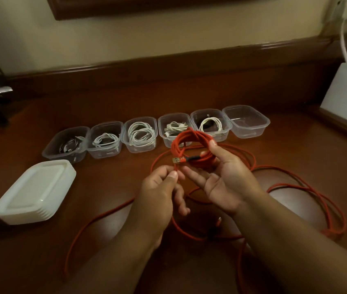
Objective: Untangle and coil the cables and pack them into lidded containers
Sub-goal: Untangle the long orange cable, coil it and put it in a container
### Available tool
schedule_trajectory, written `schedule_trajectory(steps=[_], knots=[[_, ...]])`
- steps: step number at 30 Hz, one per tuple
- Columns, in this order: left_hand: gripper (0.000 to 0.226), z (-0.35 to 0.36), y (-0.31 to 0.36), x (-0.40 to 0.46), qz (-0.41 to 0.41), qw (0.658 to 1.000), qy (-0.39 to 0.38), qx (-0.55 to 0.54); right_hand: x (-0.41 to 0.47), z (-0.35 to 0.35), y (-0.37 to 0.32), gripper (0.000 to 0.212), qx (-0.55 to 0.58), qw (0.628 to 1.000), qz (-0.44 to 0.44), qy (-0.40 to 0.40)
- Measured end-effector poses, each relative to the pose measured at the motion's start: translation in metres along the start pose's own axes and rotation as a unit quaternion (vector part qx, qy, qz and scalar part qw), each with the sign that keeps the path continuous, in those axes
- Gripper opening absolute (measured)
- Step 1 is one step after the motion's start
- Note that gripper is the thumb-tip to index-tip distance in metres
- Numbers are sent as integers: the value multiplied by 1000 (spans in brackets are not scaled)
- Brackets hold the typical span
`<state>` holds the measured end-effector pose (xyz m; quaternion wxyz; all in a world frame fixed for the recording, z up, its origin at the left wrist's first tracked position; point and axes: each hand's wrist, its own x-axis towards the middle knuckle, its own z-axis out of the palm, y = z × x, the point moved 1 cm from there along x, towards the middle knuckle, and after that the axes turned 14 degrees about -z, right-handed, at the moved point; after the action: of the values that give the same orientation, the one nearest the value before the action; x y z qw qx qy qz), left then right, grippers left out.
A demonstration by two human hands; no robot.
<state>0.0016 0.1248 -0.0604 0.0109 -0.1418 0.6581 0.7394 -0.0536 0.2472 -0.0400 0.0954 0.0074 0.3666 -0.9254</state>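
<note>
A red cable (191, 143) is partly wound into a coil, held up over the middle of the brown table (109, 183), just in front of the row of tubs. The right hand (225, 177) holds the coil: its thumb and fingers curl round the loops on the coil's right side, palm facing up. The cable's plug (179, 160), metal tip with a red and black collar, sticks out leftward from the bottom of the coil. The left hand (162, 187) pinches a strand of the same cable between thumb and forefinger just below the plug, close to the right hand's fingertips. The rest of the cable lies loose on the table, looping wide to the right and near side and trailing off to the near left.

Beyond the hands, six clear tubs (138, 134) stand side by side in a row running left to right. The first five from the left hold coiled cables, mostly white; the sixth tub (246, 122), at the far right, shows nothing inside. A stack of white lids (34, 192) sits on the table to the near left, just in front of the leftmost tub. At the far right edge is a white box (346, 98), with a white cord (346, 54) hanging down the wall to it.
</note>
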Motion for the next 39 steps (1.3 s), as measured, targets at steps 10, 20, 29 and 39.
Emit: schedule_trajectory(steps=[10,20,29,39], knots=[[27,-1,-7,-2,52,994,-47,84,1,-1,3,26,17,998,-22,61],[20,-12,-3,8,114,983,48,137,1,-2,6,40,12,999,28,38],[28,-12,1,3,138,975,44,167,0,0,6,31,-41,998,40,28],[23,-11,10,1,1,997,-6,-82,-1,1,4,13,-129,989,-58,-32]])
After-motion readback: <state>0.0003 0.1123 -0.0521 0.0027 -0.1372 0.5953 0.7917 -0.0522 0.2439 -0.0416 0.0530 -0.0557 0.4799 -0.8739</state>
